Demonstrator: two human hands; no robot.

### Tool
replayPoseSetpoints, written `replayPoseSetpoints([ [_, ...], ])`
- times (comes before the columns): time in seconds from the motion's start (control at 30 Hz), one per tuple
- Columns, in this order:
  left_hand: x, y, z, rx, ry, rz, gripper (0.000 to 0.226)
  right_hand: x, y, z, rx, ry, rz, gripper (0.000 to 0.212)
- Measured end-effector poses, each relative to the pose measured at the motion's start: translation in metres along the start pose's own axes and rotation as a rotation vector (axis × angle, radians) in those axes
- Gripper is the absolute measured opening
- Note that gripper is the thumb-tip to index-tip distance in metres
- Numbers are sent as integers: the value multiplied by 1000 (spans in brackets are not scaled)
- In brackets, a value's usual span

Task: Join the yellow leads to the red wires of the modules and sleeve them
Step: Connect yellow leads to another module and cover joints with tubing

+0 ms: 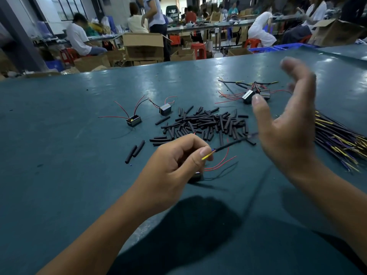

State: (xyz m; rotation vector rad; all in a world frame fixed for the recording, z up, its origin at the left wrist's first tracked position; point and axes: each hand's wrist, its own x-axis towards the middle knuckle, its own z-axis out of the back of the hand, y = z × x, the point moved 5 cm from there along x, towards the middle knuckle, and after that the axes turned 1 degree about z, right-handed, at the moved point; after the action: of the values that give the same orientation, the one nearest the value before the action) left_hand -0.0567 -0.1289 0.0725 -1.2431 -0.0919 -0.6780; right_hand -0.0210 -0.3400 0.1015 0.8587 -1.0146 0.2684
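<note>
the green tabletop [79,175] lay strewn with black sleeves [206,124]. my left hand [174,161] pinched a yellow lead [207,155] above a module [195,175]; my right hand [286,124] hung open, empty. a loose pinch might have let the lead slip free.

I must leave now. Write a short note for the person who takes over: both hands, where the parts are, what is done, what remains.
Left hand: pinches the yellow lead of a black cable; a module lies under it.
Right hand: open, raised, holds nothing.
Sleeves: pile at table centre.
Cable bundle: far right.
Done: joined modules at the back right.
Left: two loose modules, plus the one in work, to join and sleeve.
</note>
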Motion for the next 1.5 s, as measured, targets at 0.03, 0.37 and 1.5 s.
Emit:
replayPoseSetpoints([
  [0.03,0,0,0,-9,-3,-4,21,0,12,2,25,56,151,48],
  [0.37,4,7,13,45,-144,3,22,-32,36,-37,455,699,43,8],
  [1.5,-5,-26,0,1108,-229,-505,16,-35,43,-40,647,700,-311,13],
])
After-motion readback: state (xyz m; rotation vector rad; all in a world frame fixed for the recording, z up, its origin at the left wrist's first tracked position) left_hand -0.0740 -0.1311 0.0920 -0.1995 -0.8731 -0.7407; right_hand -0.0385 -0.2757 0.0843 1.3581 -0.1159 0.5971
